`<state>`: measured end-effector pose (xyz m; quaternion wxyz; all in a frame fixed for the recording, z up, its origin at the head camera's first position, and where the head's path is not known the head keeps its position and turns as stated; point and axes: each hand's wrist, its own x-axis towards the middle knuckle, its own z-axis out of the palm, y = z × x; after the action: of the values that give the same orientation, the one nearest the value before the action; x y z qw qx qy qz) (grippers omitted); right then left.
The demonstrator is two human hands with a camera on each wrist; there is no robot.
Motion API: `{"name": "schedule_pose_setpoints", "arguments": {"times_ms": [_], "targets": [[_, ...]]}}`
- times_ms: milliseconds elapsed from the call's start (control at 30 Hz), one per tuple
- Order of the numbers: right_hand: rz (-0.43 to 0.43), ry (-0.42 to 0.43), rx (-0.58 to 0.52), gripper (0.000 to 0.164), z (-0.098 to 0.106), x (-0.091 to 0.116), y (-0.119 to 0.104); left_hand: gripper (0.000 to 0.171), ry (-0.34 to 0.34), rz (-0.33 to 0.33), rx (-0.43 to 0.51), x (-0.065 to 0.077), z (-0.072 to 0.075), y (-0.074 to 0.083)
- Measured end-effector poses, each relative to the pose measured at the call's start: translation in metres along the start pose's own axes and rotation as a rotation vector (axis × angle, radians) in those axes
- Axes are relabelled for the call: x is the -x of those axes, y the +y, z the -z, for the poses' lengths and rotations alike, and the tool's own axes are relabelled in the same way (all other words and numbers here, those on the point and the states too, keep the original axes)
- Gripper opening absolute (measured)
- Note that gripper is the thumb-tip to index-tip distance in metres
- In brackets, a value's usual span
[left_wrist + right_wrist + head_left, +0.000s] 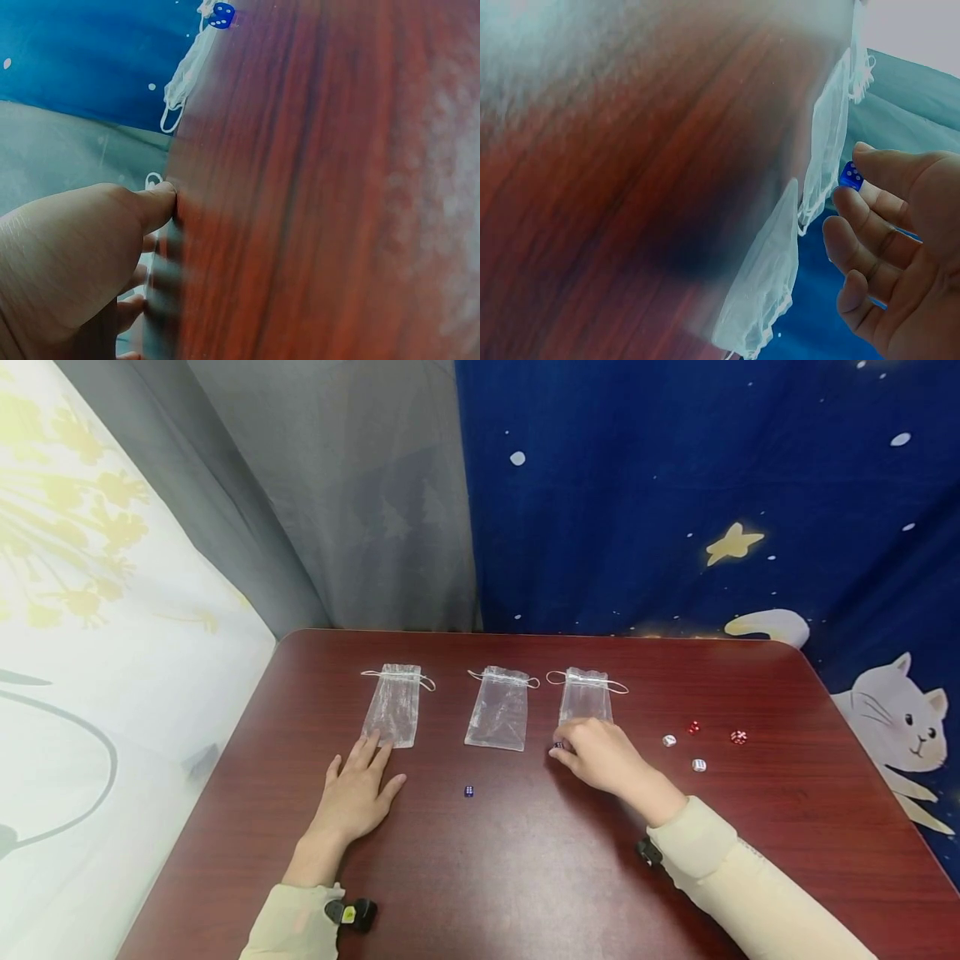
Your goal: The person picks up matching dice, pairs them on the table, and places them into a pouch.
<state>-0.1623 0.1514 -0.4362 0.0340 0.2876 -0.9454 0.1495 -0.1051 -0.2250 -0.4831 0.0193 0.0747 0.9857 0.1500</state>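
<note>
Pinching blue die (558, 745) in head view: right hand (600, 756) right of centre, thumb and finger closed on it, beside right bag (587, 697). Light, even pressure on opposite faces should keep it steady. Left hand (352, 797) lower left, fingers spread, holding nothing. Left wrist view: loose die (222, 16) at top. Right wrist view: die right of centre, glossy blue, white pips, tilted.

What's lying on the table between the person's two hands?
The head view shows a single blue die lying between the left hand and the right hand, with the middle sheer bag farther from the person.
</note>
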Motion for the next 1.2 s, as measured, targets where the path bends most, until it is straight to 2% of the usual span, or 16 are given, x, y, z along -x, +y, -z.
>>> {"name": "schedule_pose_setpoints", "arguments": {"times_ms": [433, 800, 1200], "targets": [[-0.012, -0.041, -0.001, 0.016, -0.009, -0.001, -0.012, 0.064, -0.002, -0.005, -0.005, 0.0, 0.001, 0.0], [0.051, -0.022, 0.0, 0.017, -0.019, -0.003, -0.024, 0.065, -0.001, -0.008, -0.004, -0.001, -0.001, -0.001], [0.091, -0.044, 0.009, 0.015, -0.028, -0.003, -0.037, 0.065, -0.003, -0.004, 0.007, -0.001, 0.0, -0.001]]}}
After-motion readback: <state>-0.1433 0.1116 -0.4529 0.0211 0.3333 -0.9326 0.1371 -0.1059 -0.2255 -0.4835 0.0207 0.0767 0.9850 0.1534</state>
